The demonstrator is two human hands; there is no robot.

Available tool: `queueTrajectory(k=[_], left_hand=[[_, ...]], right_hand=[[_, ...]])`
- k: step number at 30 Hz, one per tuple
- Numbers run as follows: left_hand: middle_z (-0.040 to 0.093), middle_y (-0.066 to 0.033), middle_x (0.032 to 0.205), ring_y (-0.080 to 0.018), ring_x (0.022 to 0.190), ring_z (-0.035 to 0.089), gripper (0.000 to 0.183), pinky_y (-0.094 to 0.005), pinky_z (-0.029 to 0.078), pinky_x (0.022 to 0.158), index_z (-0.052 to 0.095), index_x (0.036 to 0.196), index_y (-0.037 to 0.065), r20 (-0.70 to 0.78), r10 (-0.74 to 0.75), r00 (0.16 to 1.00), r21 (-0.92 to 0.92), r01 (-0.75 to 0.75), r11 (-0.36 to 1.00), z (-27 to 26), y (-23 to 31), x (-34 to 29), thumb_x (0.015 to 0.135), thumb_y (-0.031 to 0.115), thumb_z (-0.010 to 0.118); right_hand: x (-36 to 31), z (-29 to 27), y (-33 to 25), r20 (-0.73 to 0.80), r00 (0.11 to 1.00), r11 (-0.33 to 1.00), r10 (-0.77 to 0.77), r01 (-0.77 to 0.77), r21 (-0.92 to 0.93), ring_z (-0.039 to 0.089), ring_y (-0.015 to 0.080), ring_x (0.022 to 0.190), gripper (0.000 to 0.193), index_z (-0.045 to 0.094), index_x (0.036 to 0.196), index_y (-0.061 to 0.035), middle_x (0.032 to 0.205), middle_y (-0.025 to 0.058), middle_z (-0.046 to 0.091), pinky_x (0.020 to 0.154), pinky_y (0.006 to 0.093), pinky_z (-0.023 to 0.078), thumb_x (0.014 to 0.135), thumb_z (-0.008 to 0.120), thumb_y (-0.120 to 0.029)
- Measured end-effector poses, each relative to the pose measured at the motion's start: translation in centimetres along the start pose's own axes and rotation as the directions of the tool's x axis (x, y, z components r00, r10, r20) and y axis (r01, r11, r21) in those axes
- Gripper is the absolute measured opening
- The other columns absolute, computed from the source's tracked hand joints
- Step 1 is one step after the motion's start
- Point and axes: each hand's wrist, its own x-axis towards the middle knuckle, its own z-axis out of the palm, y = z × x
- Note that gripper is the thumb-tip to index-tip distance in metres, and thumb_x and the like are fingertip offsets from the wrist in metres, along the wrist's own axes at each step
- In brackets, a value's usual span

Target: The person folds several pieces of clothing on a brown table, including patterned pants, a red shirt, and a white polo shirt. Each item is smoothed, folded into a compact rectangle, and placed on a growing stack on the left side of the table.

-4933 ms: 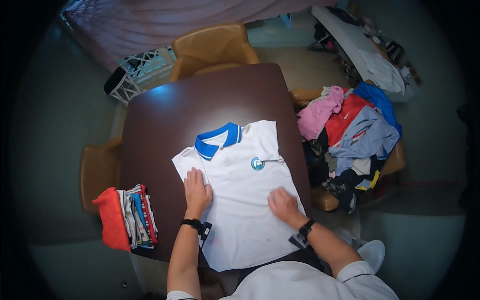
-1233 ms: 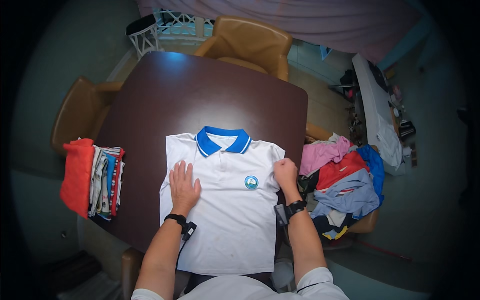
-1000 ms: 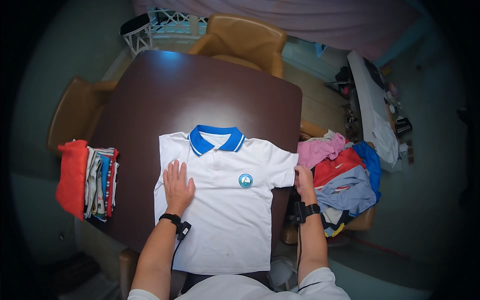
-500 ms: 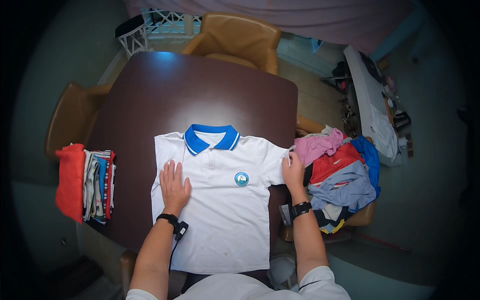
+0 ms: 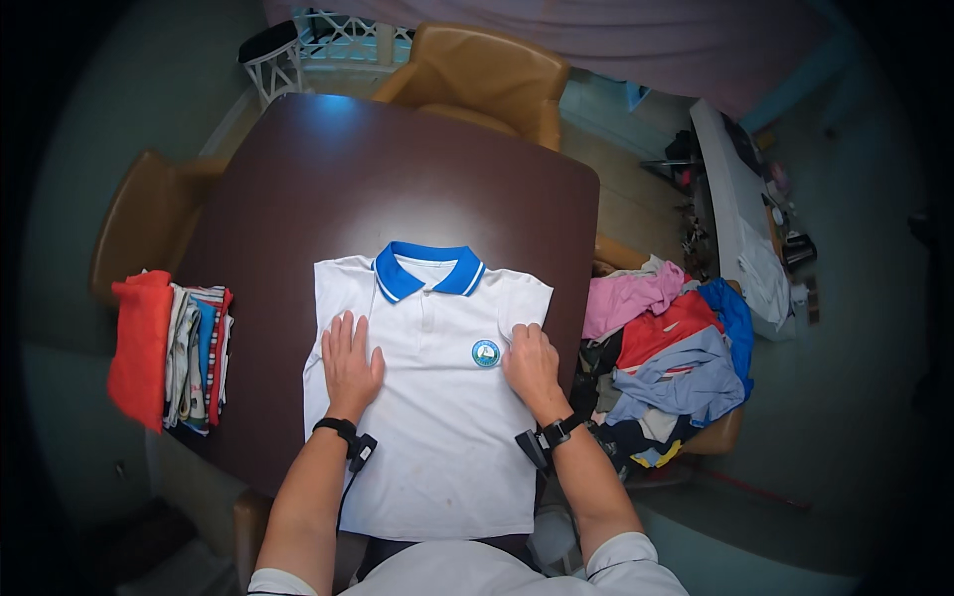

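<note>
A white polo shirt (image 5: 427, 447) with a blue collar (image 5: 429, 270) and a round badge (image 5: 485, 353) on its chest lies spread on the table, collar away from me. My left hand (image 5: 349, 368) rests flat on the left side of the chest, fingers stretched out. Beside the badge, my right hand (image 5: 533, 366) has its fingers curled together on the right sleeve, which is turned in over the shirt front. Most of that sleeve is hidden under the hand. The left sleeve is also tucked in, so both sides of the shirt run nearly straight.
The dark brown table (image 5: 417, 169) carries a row of folded clothes (image 5: 179, 353) at its left edge. To the right, a loose heap of clothes (image 5: 676, 348) covers a chair. Tan armchairs (image 5: 487, 79) stand at the far and left sides. A white cabinet (image 5: 730, 189) is farther right.
My right hand has moved left from beyond the shirt's edge onto the chest, bringing the right sleeve inward with it. My left hand stays flat in its place.
</note>
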Motion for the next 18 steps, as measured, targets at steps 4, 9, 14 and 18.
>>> queueTrajectory(k=[4, 9, 14, 18], left_hand=[[0.045, -0.0237, 0.169, -0.0424, 0.161, 0.035, 0.065, -0.0587, 0.021, 0.134, 0.057, 0.156, 0.003, 0.024, -0.032, 0.999, 0.009, 0.032, 0.999, -0.1, -0.1, 0.1, 0.097, 0.025, 0.07], [0.045, -0.0239, 0.169, -0.0445, 0.161, 0.034, 0.067, -0.0599, 0.021, 0.134, 0.057, 0.158, 0.004, 0.02, -0.007, 1.0, 0.032, 0.006, 0.999, 0.4, 0.0, 0.2, 0.097, 0.028, 0.071], [0.042, -0.0257, 0.17, -0.046, 0.162, 0.032, 0.068, -0.0606, 0.02, 0.134, 0.056, 0.16, 0.006, 0.03, -0.023, 0.999, 0.049, 0.022, 0.999, 0.1, -0.2, -0.1, 0.097, 0.029, 0.071], [0.039, -0.0296, 0.171, -0.0504, 0.162, 0.029, 0.07, -0.0635, 0.019, 0.134, 0.055, 0.161, 0.009, 0.041, -0.026, 0.999, 0.056, 0.024, 0.998, 0.1, 0.1, 0.3, 0.097, 0.03, 0.071]], right_hand=[[-1.6, 1.1, 2.2, -0.043, 0.997, 0.998, -0.061, 0.061, -0.002, 0.065, 0.0383, 0.093, 0.017, 0.065, 0.097, -0.0048, 0.096, 0.0153, 0.063, 0.078, 0.052, 0.053, 0.08, 0.07, -0.005], [-3.3, 0.6, 3.6, -0.029, 0.995, 0.993, -0.097, 0.094, -0.076, 0.064, 0.0364, 0.095, 0.017, 0.067, 0.096, -0.0072, 0.096, 0.0138, 0.061, 0.081, 0.0497, 0.05, 0.08, 0.071, -0.005], [-3.2, -2.3, 0.3, -0.018, 0.996, 0.993, -0.091, 0.092, 0.072, 0.06, 0.0393, 0.111, 0.031, 0.071, 0.112, -0.0034, 0.109, 0.0173, 0.063, 0.097, 0.054, 0.046, 0.084, 0.076, -0.015], [-2.4, -1.1, -0.6, -0.104, 0.991, 0.983, -0.085, 0.101, 0.154, 0.053, 0.0435, 0.137, 0.052, 0.065, 0.14, 0.0006, 0.138, 0.0237, 0.061, 0.12, 0.0602, 0.037, 0.095, 0.075, -0.024]])
